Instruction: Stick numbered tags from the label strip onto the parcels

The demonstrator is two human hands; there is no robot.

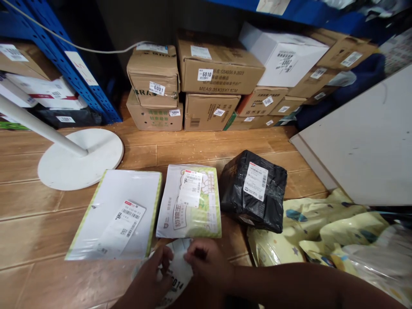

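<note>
At the bottom middle, a white strip of printed labels [178,268] marked 6014 lies between my two hands. My left hand [156,270] has its fingers curled closed at the strip's left side. On the other side, my right hand [209,262] pinches the strip's edge, its fingertips partly in shadow. Just beyond them lies a white and green wrapped parcel [189,223] with a shipping label. Left of it is a flat white parcel [125,184] with green edges and a label. To the right sits a black-wrapped box [273,184], also labelled.
Numbered cardboard boxes [222,77] are stacked under the blue shelf [309,17] at the back. A round white stand base [96,146] rests on the wooden floor at left. Yellow bags [299,249] lie at right, below a white panel [363,150].
</note>
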